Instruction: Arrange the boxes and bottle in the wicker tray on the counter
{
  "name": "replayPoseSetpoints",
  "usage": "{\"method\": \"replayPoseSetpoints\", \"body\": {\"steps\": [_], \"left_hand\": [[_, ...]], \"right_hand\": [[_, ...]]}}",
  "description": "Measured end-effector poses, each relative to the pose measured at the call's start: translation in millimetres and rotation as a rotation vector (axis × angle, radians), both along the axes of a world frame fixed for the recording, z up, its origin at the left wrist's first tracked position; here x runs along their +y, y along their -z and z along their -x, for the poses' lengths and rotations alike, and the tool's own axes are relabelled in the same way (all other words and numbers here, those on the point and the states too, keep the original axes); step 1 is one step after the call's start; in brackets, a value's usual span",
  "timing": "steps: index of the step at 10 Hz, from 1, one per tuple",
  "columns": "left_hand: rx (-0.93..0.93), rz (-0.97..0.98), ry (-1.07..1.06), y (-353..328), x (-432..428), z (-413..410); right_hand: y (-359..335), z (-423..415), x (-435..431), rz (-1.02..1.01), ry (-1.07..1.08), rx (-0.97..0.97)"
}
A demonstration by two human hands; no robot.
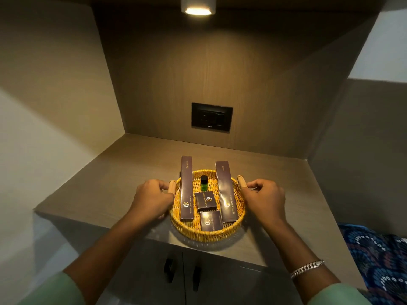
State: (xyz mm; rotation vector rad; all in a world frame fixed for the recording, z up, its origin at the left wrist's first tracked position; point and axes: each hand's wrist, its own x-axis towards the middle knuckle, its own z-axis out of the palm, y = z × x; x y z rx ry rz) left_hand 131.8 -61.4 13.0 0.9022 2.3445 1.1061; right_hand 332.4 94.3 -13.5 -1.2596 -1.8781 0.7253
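The left hand (152, 198) is curled closed around the wooden handle (171, 186) on the left side of a round wicker tray (207, 233). The right hand (263, 198) grips the matching handle (242, 182) on the right side in the same way, fingers wrapped and thumb on top. A silver bracelet (307, 269) circles the right wrist.

Inside the tray, two long brown boxes lie lengthwise — one (186, 188) along the left, one (226, 191) along the right — with their far ends resting on the rim and poking past it. Between them stands a small green bottle (204, 183) with a black cap, upright at the back. Two small square boxes sit in front of it, one (205, 201) behind the other (211, 221), down the middle.

The tray rests near the front edge of a grey-brown counter (123, 177) set in a lit alcove, with a black switch plate (211, 116) on the back wall.

Everything looks sorted already, so the step in hand is likely placing the tray itself. The next move probably calls for an even, level slide or lift with both hands — enough to keep the bottle from tipping.
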Motion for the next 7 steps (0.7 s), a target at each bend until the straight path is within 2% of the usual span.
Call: {"method": "replayPoseSetpoints", "body": {"steps": [2, 5, 6, 7], "left_hand": [[0.019, -0.038, 0.058, -3.5, 18.4, 57.5], [0.016, -0.072, 0.214, -0.8, 27.6, 97.2], [0.237, -0.072, 0.311, -21.1, 11.5, 89.0], [0.340, -0.166, 0.384, -37.9, -3.6, 81.0]], "right_hand": [[-3.0, 43.0, -14.1, 0.041, 0.076, 0.006], [-11.1, 69.6, -27.5, 0.075, 0.181, -0.115], [-31.9, 65.7, -56.4, -0.001, 0.152, -0.247], [-47.2, 58.4, -79.3, -0.198, 0.126, -0.355]]}}
